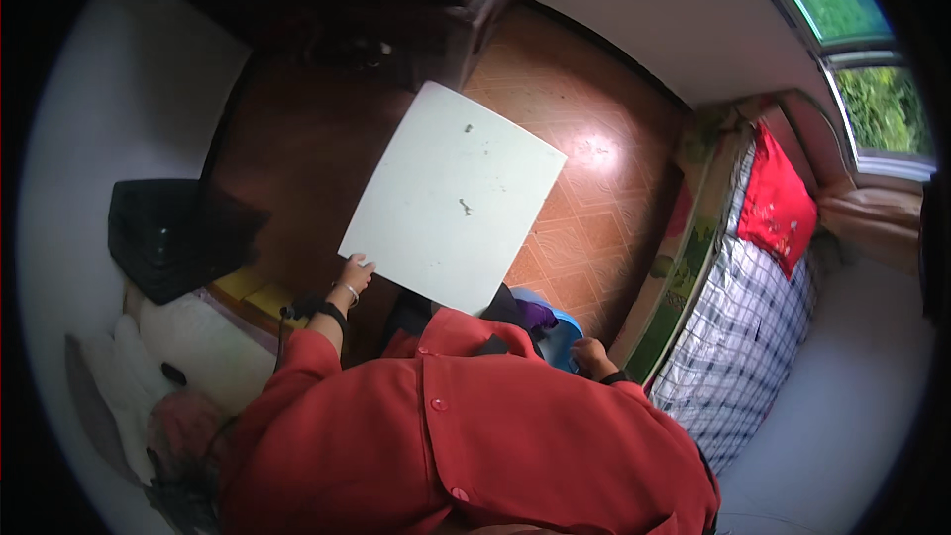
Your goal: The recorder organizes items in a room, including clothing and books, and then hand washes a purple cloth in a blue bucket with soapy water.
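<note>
A white square panel, perhaps a tabletop (456, 188), lies in front of me with a few dark smudges on its surface. My left hand (357, 273) is at its near left corner, fingers closed over the edge; a bracelet and a dark band circle that wrist. Low on my right side is a light blue basin (563, 339) with a dark purple cloth (536, 314) in it. My right hand (593, 359) is curled at the basin's right rim and appears to grip it. What supports the panel is hidden beneath it.
To the right stands a bed (733, 327) with a checked cover and a red pillow (778, 198). Dark wooden furniture (396, 20) stands ahead, beyond the panel. Stacked black trays or bins (168, 238) are at left, above a pale cushioned seat (203, 337). Patterned tiles cover the floor (594, 208).
</note>
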Tool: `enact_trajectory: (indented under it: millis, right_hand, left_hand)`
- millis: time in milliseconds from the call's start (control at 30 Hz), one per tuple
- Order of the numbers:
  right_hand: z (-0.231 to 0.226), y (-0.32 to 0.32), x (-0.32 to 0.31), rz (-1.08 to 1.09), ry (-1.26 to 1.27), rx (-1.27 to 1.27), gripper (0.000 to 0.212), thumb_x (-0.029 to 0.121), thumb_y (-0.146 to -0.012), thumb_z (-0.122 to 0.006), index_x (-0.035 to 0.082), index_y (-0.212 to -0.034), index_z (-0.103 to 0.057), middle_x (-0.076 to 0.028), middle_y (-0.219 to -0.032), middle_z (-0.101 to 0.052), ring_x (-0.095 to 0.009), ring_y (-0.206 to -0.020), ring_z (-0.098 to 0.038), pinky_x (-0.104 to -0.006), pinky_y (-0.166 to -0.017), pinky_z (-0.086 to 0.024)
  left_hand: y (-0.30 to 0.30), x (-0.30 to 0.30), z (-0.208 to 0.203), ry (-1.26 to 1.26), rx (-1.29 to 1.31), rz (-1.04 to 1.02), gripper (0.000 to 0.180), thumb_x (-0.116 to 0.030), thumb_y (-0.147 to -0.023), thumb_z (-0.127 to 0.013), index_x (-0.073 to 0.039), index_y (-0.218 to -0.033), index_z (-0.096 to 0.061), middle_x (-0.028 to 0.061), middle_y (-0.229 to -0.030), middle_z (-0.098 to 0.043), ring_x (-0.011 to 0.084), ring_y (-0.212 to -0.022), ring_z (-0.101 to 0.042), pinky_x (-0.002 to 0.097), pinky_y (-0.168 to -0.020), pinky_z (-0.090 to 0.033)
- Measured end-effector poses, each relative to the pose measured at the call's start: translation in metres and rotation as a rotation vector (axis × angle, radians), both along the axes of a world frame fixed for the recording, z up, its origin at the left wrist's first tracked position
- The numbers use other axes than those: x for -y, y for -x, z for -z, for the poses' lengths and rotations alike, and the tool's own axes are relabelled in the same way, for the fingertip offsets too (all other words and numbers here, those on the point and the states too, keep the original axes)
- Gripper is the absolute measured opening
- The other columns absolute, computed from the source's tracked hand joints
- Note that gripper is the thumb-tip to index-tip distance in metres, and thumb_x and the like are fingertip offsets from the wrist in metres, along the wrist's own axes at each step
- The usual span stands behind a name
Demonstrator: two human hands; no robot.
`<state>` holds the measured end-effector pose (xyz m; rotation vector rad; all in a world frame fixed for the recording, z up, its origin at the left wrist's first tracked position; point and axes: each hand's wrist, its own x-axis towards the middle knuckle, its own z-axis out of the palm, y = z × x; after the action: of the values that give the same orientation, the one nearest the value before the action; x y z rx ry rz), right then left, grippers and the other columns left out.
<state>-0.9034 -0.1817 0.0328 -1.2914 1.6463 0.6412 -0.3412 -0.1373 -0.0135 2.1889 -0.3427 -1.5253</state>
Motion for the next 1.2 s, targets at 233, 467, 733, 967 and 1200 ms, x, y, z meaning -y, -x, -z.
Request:
enact_trajectory:
  millis: [233, 467, 733, 967, 1200]
  right_hand:
    - [-0.060, -0.115, -0.027, 0.220, 0.118, 0.214, 0.035, 0.020, -0.069, -0.063, 0.001, -0.099, -0.057, -0.009, -0.072, -0.061, -0.015, -0.061, -0.059, -0.0270, -0.057, -0.046]
    - [-0.071, -0.124, -0.052, 0.236, 0.273, 0.347, 0.034, 0.020, -0.072, -0.061, 0.002, -0.100, -0.056, -0.010, -0.074, -0.062, -0.015, -0.062, -0.059, -0.0253, -0.057, -0.046]
    - [-0.011, -0.054, -0.084, 0.432, 0.088, 0.273, 0.031, 0.017, -0.074, -0.057, 0.000, -0.100, -0.056, -0.009, -0.073, -0.061, -0.014, -0.058, -0.058, -0.0243, -0.053, -0.046]
    - [0.017, -0.039, -0.043, 0.392, 0.083, 0.425, 0.029, 0.015, -0.075, -0.055, -0.001, -0.098, -0.056, -0.006, -0.070, -0.060, -0.012, -0.054, -0.056, -0.0235, -0.051, -0.045]
    - [-0.007, -0.075, 0.003, 0.431, -0.046, 0.622, 0.011, 0.010, -0.076, -0.050, 0.001, -0.078, -0.056, 0.001, -0.057, -0.050, -0.008, -0.046, -0.046, -0.0219, -0.041, -0.036]
  left_hand:
    - [-0.039, 0.013, -0.031, 0.000, 0.210, 0.175, 0.047, -0.022, -0.072, -0.059, 0.002, -0.110, -0.045, 0.0198, -0.112, -0.048, 0.0300, -0.106, -0.046, 0.0342, -0.089, -0.036]
    - [-0.033, -0.005, -0.052, -0.026, 0.268, 0.392, 0.041, -0.025, -0.071, -0.058, 0.001, -0.101, -0.053, 0.0188, -0.103, -0.054, 0.0293, -0.098, -0.051, 0.0349, -0.084, -0.039]
    - [-0.019, -0.010, -0.078, 0.084, 0.281, 0.405, 0.042, -0.025, -0.071, -0.059, -0.001, -0.104, -0.052, 0.0163, -0.106, -0.053, 0.0275, -0.101, -0.050, 0.0338, -0.085, -0.039]
    - [-0.012, -0.069, -0.106, 0.013, 0.406, 0.410, 0.041, -0.023, -0.071, -0.060, 0.000, -0.104, -0.051, 0.0158, -0.105, -0.054, 0.0260, -0.096, -0.052, 0.0315, -0.083, -0.041]
    - [0.010, -0.119, -0.111, -0.077, 0.373, 0.408, 0.045, -0.022, -0.071, -0.060, -0.001, -0.109, -0.047, 0.0164, -0.107, -0.052, 0.0269, -0.098, -0.051, 0.0315, -0.084, -0.040]
